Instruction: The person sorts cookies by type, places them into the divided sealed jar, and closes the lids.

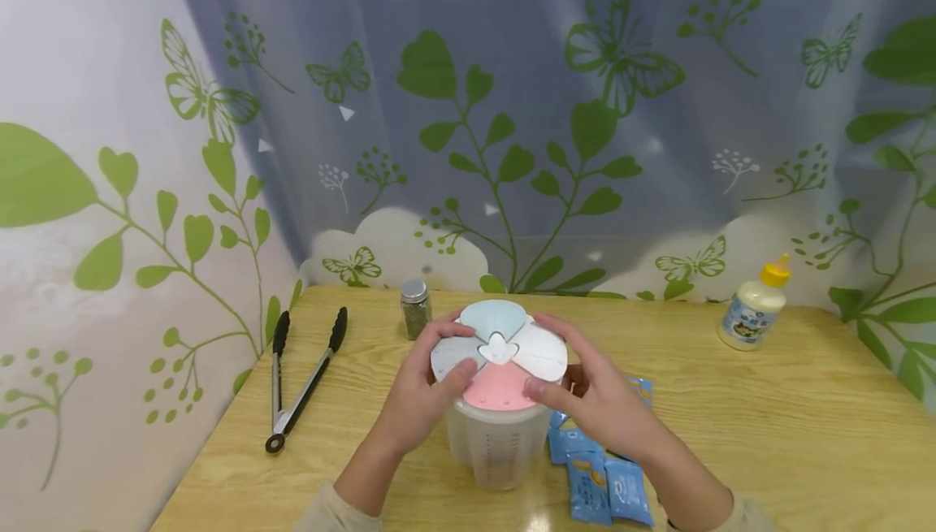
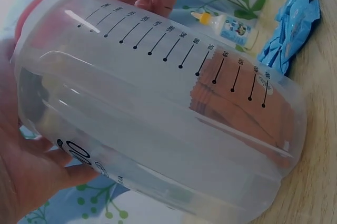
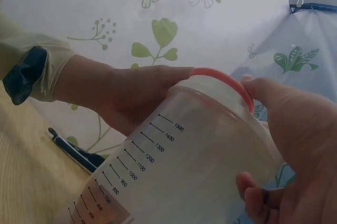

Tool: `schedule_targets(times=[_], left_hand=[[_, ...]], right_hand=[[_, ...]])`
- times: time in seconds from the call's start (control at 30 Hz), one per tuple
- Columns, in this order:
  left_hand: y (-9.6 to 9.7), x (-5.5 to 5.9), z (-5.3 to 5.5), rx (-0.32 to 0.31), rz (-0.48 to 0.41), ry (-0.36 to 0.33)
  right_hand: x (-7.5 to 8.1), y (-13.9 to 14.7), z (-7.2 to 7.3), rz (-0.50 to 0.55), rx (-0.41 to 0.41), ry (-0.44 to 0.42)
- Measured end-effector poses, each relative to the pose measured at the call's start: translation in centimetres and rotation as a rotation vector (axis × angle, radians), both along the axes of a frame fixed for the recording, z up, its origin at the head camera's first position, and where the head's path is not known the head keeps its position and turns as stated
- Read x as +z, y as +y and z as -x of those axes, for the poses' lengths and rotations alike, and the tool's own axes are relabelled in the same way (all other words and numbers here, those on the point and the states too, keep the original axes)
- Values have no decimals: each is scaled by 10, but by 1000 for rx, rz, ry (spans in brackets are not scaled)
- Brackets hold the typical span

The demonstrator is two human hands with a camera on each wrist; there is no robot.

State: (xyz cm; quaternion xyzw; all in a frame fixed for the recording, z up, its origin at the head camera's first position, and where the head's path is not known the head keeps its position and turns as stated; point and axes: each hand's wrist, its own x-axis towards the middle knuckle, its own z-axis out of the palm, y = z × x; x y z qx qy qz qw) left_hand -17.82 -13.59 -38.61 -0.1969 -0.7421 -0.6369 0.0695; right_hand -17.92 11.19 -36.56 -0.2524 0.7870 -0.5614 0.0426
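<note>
A translucent plastic storage container with printed measuring marks stands on the table. Its round lid has four petal-shaped flaps in pale blue, white, pink and grey around a white centre. My left hand grips the lid's left edge, thumb on top near the grey and pink flaps. On the opposite side my right hand holds the lid's edge, its thumb on the pink flap. Through the container wall a brown sealed packet shows at the bottom in the left wrist view.
Several blue snack packets lie right of the container, partly under my right forearm. Black-tipped tongs rest spread at the left. Behind stands a spice jar with a silver cap. A yellow-capped squeeze bottle is at back right.
</note>
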Motion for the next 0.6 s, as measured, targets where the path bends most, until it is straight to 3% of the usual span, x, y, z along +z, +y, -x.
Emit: schedule_targets(times=[0.2,0.6], left_hand=[[-4,0,1,-45,22,-50],[-10,-2,2,-126,2,-28]], right_hand=[[-4,0,3,16,69,-37],[-5,1,4,49,112,-55]])
